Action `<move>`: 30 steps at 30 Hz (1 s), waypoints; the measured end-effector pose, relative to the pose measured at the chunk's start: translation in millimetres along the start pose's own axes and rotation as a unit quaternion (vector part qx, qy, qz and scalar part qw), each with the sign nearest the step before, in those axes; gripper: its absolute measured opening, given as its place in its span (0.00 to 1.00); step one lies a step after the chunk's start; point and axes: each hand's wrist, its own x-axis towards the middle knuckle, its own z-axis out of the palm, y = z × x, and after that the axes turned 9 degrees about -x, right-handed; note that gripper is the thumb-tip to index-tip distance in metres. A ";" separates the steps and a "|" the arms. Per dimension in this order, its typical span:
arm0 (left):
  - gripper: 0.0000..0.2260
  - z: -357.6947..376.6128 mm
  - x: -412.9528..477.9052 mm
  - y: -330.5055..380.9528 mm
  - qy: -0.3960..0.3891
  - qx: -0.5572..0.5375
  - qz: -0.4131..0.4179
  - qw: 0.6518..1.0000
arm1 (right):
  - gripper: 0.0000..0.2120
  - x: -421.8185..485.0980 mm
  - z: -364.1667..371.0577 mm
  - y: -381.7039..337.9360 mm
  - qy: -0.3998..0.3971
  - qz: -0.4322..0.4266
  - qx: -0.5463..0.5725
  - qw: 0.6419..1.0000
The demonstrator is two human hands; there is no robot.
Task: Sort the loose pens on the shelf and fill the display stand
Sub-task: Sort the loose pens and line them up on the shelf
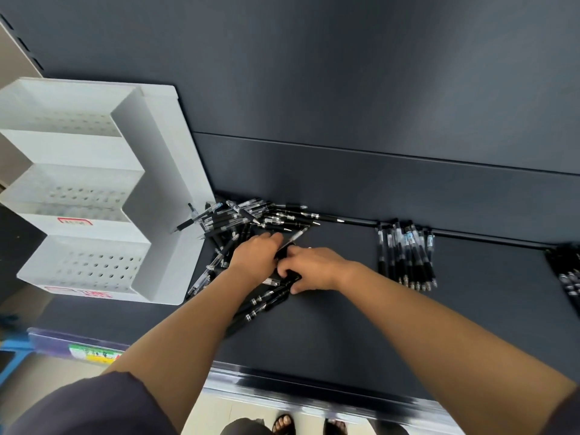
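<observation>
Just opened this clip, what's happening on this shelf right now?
A person has both hands in the pile of loose pens on the dark shelf. The right hand grips a few black pens from it; the left hand rests on the pile, its grip hidden. One sorted row of pens lies to the right. The white display stand holds none in view.

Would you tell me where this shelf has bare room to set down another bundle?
Free: the dark shelf strip between the tangled heap of black pens and the neat row of black pens, and the front band by the shelf edge. Crowded: beside the white tiered display stand.
</observation>
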 end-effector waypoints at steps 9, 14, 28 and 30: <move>0.10 4.8 -3.0 5.2 0.022 -0.038 -0.024 0.999 | 0.12 -13.1 0.1 33.6 0.111 0.169 -0.064 0.977; 0.15 9.0 -1.5 12.6 0.009 -0.005 0.007 1.000 | 0.23 -15.5 -0.9 45.9 0.089 0.251 0.091 0.960; 0.09 3.5 -2.7 7.6 0.012 -0.079 -0.036 0.996 | 0.17 -14.6 7.4 -5.2 0.003 -0.005 0.037 0.999; 0.09 3.1 -5.0 4.3 0.013 -0.083 -0.038 0.996 | 0.11 -16.5 9.9 -11.8 0.010 -0.016 0.019 1.000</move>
